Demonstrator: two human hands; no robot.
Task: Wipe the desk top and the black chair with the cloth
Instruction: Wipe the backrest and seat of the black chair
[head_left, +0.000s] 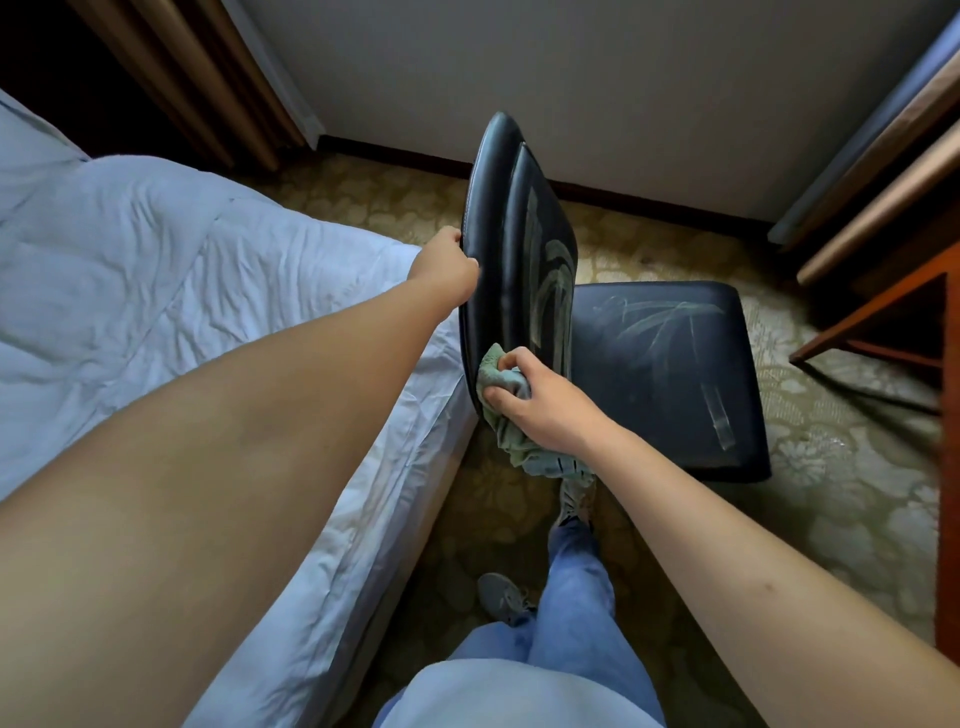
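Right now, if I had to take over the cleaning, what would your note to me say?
Left hand: grips the edge of the black chair backrest, steadying it.
Right hand: holds the green cloth bunched against the lower backrest, its tail hanging down.
Chair stands on the carpet between the bed and the wooden desk.
Done: wipe streaks show on the seat and the backrest front.
Left: finish the backrest edge. The desk top is out of view, so I cannot tell if it is wiped.
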